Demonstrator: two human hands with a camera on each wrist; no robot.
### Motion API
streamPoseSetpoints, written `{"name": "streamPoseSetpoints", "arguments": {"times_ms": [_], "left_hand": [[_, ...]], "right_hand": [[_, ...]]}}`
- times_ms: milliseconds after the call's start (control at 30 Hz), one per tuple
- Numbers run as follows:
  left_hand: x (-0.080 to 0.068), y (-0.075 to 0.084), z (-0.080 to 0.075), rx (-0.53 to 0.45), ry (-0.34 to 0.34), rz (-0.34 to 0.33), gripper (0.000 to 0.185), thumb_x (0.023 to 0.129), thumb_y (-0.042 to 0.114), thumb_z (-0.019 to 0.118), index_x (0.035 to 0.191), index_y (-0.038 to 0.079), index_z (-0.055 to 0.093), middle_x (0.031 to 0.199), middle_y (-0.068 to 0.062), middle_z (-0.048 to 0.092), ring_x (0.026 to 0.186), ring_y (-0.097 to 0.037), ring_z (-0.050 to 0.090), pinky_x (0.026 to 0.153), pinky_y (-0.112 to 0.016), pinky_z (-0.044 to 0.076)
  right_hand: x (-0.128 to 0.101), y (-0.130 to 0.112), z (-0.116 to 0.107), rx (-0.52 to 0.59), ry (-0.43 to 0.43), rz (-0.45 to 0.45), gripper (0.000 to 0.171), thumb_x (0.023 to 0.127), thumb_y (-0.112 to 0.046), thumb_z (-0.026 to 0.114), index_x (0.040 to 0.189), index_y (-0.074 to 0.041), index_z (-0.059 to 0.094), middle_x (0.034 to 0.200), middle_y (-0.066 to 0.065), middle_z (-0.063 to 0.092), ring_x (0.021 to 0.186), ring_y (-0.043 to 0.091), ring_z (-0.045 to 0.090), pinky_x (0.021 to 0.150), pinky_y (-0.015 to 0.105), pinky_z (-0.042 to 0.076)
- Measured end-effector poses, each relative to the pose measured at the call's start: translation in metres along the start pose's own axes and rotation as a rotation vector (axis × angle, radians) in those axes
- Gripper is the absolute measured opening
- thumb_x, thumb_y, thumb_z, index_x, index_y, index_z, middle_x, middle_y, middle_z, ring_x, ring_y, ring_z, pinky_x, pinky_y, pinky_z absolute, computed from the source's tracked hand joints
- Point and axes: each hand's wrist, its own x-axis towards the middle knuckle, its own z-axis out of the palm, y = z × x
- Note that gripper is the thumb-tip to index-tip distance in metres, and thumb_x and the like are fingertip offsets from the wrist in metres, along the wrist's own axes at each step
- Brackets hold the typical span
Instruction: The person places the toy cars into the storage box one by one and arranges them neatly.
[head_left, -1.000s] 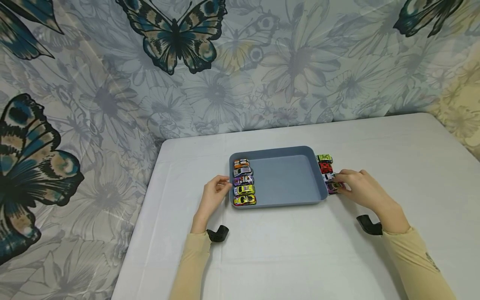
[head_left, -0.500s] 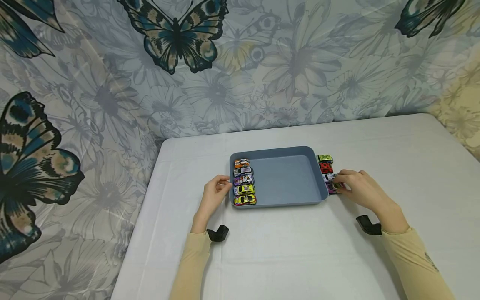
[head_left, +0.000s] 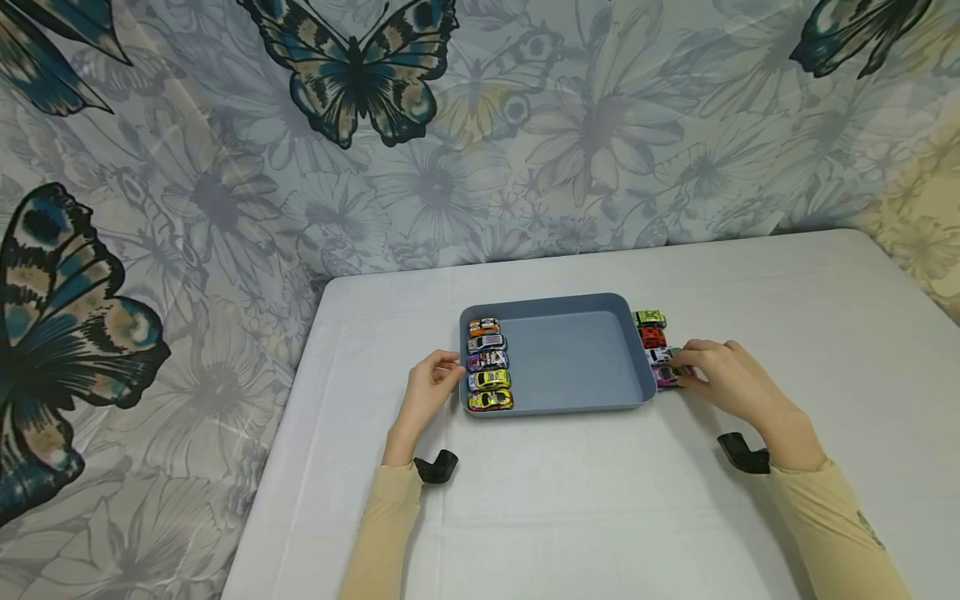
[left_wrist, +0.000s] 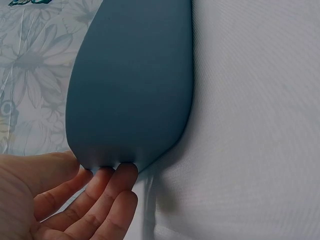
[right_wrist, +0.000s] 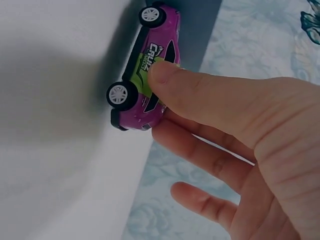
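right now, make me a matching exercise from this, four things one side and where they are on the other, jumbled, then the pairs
Things
1. left hand
2. magenta car
3. red car
4. orange car

Places
A. inside the tray, near its far left corner
B. touching the tray's left end from outside
C. outside the tray, between the green car and the white car
D. pinched in the right hand

Pairs: 1-B, 2-D, 3-C, 4-A
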Motion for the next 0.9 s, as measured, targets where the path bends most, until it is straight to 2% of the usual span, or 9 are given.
{"name": "streamPoseSetpoints", "arguments": {"times_ms": [367, 900], "left_hand": [[0.000, -0.001, 0.001, 0.001, -0.005, -0.014, 0.024, 0.089, 0.010, 0.062, 0.111, 0.000, 0.061, 0.095, -0.011, 0.062, 0.080, -0.019, 0.062, 0.062, -0.026, 0.049], [0.002, -0.004, 0.001, -0.006, -0.001, -0.001, 0.024, 0.089, 0.010, 0.062, 0.110, -0.001, 0.061, 0.095, -0.011, 0.063, 0.079, -0.019, 0.062, 0.062, -0.024, 0.048]], "right_hand": [[0.003, -0.004, -0.018, -0.029, -0.016, 0.031, 0.023, 0.063, -0.001, 0.081, 0.083, -0.006, 0.071, 0.081, 0.005, 0.064, 0.070, 0.024, 0.061, 0.058, 0.045, 0.040], [0.016, -0.006, -0.034, -0.052, 0.029, 0.031, 0.022, 0.063, -0.001, 0.080, 0.083, -0.004, 0.070, 0.081, 0.006, 0.064, 0.069, 0.023, 0.060, 0.060, 0.045, 0.039]]}}
